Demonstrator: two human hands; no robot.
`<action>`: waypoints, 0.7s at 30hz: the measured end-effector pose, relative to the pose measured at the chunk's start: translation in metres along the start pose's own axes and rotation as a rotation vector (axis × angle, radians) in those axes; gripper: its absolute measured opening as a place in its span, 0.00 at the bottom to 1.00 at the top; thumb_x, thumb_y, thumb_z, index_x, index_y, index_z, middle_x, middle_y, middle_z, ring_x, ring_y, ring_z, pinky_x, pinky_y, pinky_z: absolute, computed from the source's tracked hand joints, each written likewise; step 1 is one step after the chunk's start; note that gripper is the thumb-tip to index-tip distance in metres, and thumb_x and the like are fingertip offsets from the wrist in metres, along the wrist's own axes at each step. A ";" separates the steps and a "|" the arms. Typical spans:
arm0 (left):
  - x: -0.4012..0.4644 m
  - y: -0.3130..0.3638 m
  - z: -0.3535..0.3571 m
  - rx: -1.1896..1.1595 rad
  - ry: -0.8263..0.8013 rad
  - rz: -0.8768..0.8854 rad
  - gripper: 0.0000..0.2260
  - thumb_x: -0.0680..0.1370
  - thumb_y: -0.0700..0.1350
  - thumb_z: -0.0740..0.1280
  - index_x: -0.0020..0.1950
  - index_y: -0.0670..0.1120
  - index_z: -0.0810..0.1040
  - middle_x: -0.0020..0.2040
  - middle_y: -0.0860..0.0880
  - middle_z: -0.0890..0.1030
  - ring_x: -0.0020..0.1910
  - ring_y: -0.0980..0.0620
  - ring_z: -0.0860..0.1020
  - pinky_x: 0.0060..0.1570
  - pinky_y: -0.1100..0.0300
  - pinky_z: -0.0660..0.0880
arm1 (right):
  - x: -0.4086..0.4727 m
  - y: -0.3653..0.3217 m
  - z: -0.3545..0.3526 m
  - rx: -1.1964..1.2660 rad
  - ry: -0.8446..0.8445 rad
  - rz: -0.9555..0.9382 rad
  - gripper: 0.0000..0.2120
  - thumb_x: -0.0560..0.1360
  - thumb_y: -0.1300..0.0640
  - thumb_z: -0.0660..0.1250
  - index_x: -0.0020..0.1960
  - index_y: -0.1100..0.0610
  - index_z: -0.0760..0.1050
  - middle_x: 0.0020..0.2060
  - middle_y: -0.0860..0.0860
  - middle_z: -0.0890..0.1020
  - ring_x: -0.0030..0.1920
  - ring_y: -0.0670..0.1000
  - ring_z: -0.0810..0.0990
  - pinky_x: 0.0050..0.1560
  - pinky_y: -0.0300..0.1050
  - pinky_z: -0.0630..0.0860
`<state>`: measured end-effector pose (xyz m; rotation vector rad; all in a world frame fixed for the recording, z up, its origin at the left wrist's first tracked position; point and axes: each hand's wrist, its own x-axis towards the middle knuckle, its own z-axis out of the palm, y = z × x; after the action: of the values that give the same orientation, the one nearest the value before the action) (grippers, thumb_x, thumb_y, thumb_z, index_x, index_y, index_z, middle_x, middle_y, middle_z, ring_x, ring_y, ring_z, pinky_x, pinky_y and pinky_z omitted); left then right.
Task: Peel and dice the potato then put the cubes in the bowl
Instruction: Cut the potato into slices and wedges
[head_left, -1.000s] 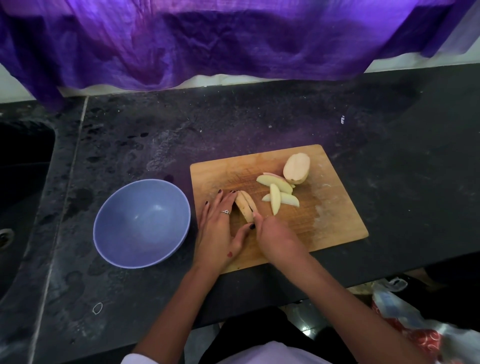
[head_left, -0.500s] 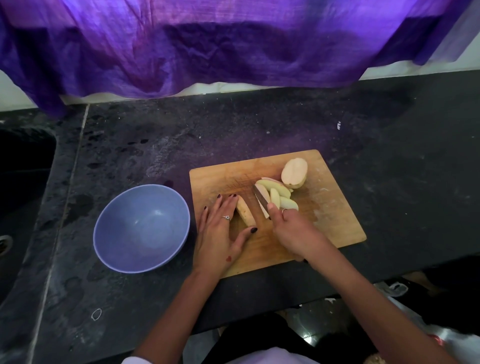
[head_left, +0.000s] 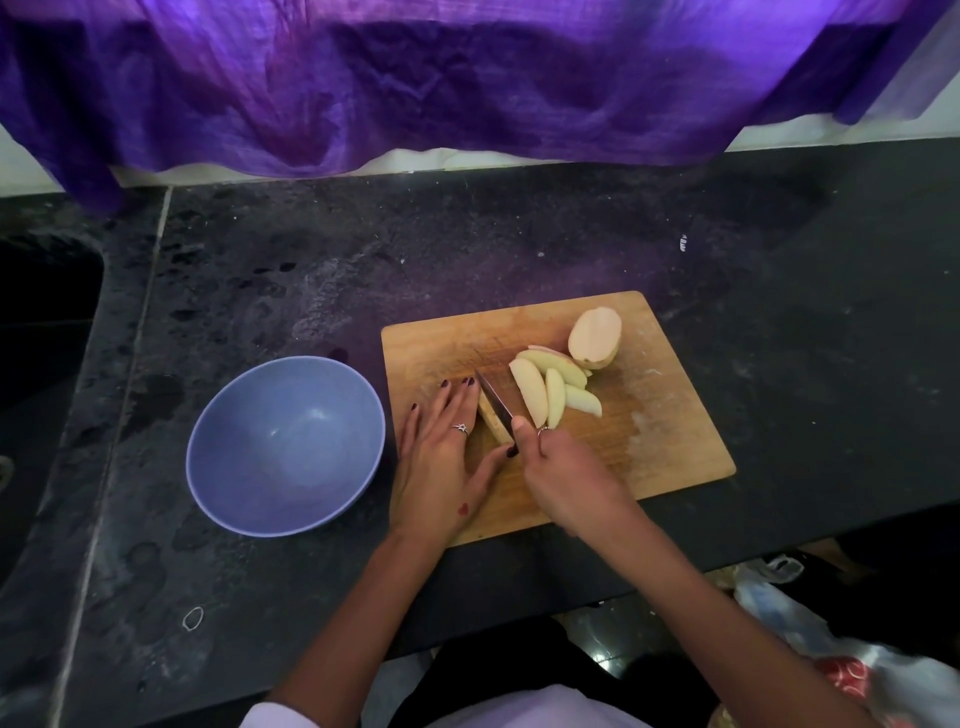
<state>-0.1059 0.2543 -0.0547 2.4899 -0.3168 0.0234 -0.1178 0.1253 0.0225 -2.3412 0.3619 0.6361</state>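
Observation:
On the wooden cutting board (head_left: 670, 415) lie a potato half (head_left: 595, 339), cut face up, and several pale potato wedges (head_left: 550, 389). One potato slice (head_left: 491, 418) lies at the board's left part. My left hand (head_left: 447, 457) rests flat on the board with straight fingers, pressing against that slice's left side. My right hand (head_left: 566, 467) grips a knife (head_left: 493, 399), its blade lying along the slice's right side. The blue bowl (head_left: 285, 444) stands left of the board, with nothing in it.
The board sits on a dark stone counter (head_left: 519, 249). A sink (head_left: 41, 332) is at the far left. Purple cloth (head_left: 467, 78) hangs along the back wall. A plastic bag (head_left: 852, 649) lies below the counter's front edge at the right.
My right hand swung the knife out to the wedges on the right, then brought it back left; the blade now lies along the slice that my left hand steadies.

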 end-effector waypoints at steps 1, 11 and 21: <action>0.000 -0.001 0.000 0.001 -0.002 -0.001 0.32 0.79 0.58 0.59 0.78 0.49 0.52 0.78 0.53 0.54 0.74 0.63 0.43 0.74 0.60 0.38 | 0.000 0.000 0.001 -0.002 0.002 0.001 0.25 0.82 0.43 0.45 0.49 0.58 0.75 0.35 0.50 0.74 0.37 0.48 0.73 0.38 0.44 0.66; 0.001 -0.003 0.005 -0.023 0.053 -0.004 0.30 0.79 0.60 0.59 0.77 0.49 0.57 0.77 0.54 0.58 0.74 0.64 0.46 0.74 0.60 0.39 | 0.003 -0.001 0.013 -0.131 0.102 0.039 0.28 0.81 0.40 0.43 0.50 0.57 0.75 0.41 0.54 0.79 0.44 0.54 0.79 0.47 0.52 0.77; 0.001 -0.003 0.006 -0.024 0.072 0.011 0.31 0.77 0.58 0.59 0.77 0.46 0.60 0.76 0.51 0.63 0.74 0.62 0.50 0.74 0.58 0.42 | 0.001 -0.005 0.015 -0.164 0.125 0.039 0.29 0.81 0.41 0.41 0.53 0.58 0.74 0.42 0.54 0.78 0.46 0.56 0.78 0.48 0.52 0.75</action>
<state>-0.1048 0.2531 -0.0616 2.4571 -0.2993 0.1131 -0.1200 0.1390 0.0142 -2.5436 0.4265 0.5578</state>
